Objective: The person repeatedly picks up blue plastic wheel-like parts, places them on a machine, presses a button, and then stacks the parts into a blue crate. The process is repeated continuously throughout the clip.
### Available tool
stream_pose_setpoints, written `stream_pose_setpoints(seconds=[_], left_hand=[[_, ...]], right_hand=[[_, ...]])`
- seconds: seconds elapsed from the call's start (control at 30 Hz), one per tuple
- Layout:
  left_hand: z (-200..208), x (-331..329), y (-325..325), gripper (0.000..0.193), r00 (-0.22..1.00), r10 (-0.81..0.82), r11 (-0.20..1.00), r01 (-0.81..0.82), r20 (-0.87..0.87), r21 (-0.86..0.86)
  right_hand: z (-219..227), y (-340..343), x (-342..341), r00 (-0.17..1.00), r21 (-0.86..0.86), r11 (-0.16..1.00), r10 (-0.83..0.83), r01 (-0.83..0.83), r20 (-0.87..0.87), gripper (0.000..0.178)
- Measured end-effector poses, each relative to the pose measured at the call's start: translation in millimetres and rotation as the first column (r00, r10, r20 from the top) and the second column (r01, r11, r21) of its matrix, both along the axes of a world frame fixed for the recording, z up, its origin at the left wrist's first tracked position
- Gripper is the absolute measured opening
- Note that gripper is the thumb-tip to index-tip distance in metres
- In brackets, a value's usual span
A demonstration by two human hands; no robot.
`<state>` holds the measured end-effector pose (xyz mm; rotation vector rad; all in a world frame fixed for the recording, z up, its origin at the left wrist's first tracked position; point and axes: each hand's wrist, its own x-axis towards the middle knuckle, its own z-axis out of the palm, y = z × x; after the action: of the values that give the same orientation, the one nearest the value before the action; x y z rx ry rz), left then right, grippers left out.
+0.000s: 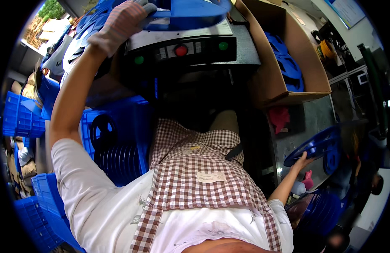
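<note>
Workshop station
Right hand (303,161): pinching blue spoked plastic disc (315,145), tilted, long axis rising rightward, by grey metal tabletop (298,110). Striped-gloved left hand (122,26): at broad blue plastic piece (190,22), long axis crosswise, atop black button-fronted machine (182,59); grip unclear. Far left: daylight opening (47,25).

Disc (195,22) beyond button panel (181,51), carton (311,67) right, crate (86,133) left
</note>
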<state>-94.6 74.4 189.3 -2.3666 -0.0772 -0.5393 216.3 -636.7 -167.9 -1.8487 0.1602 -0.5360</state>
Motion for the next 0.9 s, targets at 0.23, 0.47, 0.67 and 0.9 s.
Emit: stream_pose_setpoints(seconds=[0.23,0.47,0.67,0.9], left_hand=[[59,-179,-120,0.033,0.951,-0.267,0.913,0.197,-0.158,-0.357],[64,-321,-170,0.032,0.907,0.415,0.129,0.024,0.076,-0.991],[-78,-467,-94,0.026,0.678,0.712,-0.541,0.697,0.185,-0.470],[-242,-494,-22,0.032,0.497,0.862,0.241,-0.227,0.101,-0.943]], right_hand=[[125,86,-21,0.668,0.266,0.660,0.483,-0.703,0.567,0.047],[221,183,-109,0.612,0.486,0.378,0.567,-0.788,0.551,0.056],[250,240,-142,0.495,0.573,0.149,0.700,-0.806,0.515,0.063],[252,273,-164,0.358,0.572,0.054,0.826,-0.819,0.435,0.065]])
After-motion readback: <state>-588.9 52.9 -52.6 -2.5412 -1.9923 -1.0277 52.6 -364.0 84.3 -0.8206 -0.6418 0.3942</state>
